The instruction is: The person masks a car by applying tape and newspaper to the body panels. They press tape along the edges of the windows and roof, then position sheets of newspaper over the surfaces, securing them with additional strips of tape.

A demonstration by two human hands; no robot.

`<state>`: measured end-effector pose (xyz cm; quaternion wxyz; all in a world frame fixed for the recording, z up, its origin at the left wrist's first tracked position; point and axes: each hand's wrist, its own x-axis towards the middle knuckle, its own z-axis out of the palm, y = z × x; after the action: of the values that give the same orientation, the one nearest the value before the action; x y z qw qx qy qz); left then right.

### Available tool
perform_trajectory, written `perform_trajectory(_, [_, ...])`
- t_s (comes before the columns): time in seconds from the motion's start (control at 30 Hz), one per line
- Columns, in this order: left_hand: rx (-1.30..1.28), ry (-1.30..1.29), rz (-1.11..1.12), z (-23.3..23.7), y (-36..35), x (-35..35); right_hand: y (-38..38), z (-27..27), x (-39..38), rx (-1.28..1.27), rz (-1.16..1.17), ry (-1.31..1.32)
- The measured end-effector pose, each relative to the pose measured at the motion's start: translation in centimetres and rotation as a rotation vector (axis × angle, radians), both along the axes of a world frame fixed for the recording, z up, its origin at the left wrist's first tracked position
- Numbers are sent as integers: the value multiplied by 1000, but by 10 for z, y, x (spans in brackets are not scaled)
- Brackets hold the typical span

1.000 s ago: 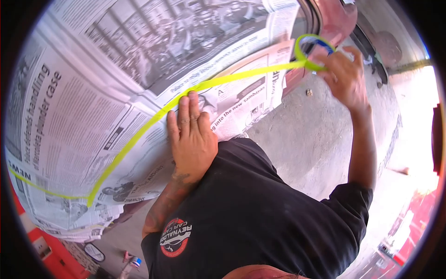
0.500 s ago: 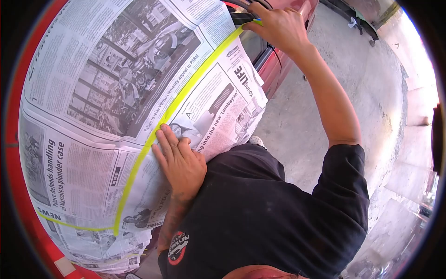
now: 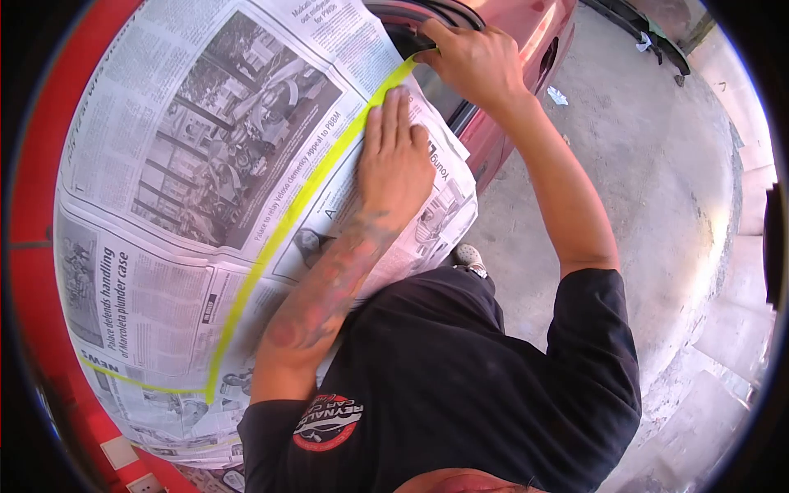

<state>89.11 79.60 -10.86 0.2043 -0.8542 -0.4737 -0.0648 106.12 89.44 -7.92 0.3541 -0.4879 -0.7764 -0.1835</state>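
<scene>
Sheets of newspaper cover a curved car surface, and a strip of bright yellow tape runs diagonally across them. My left hand lies flat on the paper, its outstretched fingertips against the upper part of the strip. At the strip's top end, by the newspaper's edge, my right hand pinches the tape between thumb and fingers. Whether a tape roll is inside that hand is hidden. A second yellow strip crosses the lower newspaper.
Dark red car bodywork with a window opening and black trim lies beyond the paper. A red surface borders the left. On the grey concrete floor are a paper scrap and a long dark car part. My shoe shows below.
My left hand has slid up along the yellow strip, from its middle to near the top end. My right hand stays by that end, having shifted slightly left and down in view.
</scene>
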Motion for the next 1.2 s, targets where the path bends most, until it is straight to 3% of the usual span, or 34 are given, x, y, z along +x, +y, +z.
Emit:
perform_trajectory(0.2, [81, 33, 46, -5, 22, 23, 2, -12, 2, 48, 1, 355])
perform_trajectory(0.23, [80, 46, 43, -6, 23, 20, 6, -12, 4, 26, -174, 621])
perform_trajectory(0.33, [53, 34, 57, -3, 21, 23, 10, -12, 27, -69, -150, 1237])
perform_trajectory(0.37, [39, 20, 55, -1, 20, 23, 10, -27, 19, -18, -6, 1100])
perform_trajectory(0.47, [18, -36, 52, 2, 21, 25, 1, -46, -17, 99, -52, 758])
perform_trajectory(0.57, [23, -75, 67, 3, 15, 15, 10, -51, -31, -173, -122, 798])
perform_trajectory(0.67, [13, -63, 147, 6, -11, -7, 17, -59, -33, -45, -142, 768])
perform_trajectory(0.77, [15, -99, 311, 6, -57, -49, 30, -69, -27, -78, -158, 890])
perform_trajectory(0.83, [94, -68, 395, 0, -93, -79, 46, -80, -16, -89, 25, 983])
perform_trajectory(1.0, [219, -161, 670, -16, -181, -138, 61, -91, -12, -37, 183, 1109])
perform_trajectory(1.2, [371, -227, 884, -47, -264, -206, 48, -73, -12, -147, 53, 1037])
